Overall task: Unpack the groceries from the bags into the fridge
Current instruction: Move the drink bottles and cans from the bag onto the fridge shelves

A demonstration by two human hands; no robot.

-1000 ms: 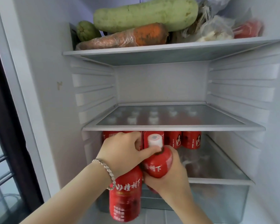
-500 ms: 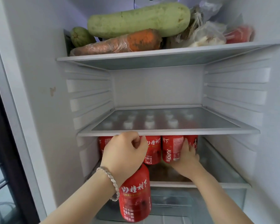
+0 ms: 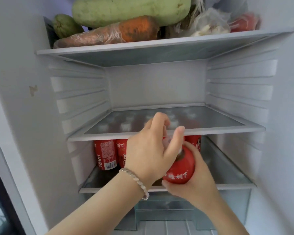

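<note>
Juice bottles (image 3: 106,154) are standing under the middle shelf (image 3: 210,131), toward its left; a gourd (image 3: 129,9) and a carrot (image 3: 136,29) are lying well above it.

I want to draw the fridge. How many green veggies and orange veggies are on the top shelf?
Green: 2, the long gourd and the small round squash
Orange: 1, the wrapped carrot
Total: 3

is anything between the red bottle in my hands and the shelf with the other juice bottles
Only the left hand, over the cap of the red bottle that the right hand holds. Standing bottles crowd the left of the lower shelf; its right looks open.
</note>
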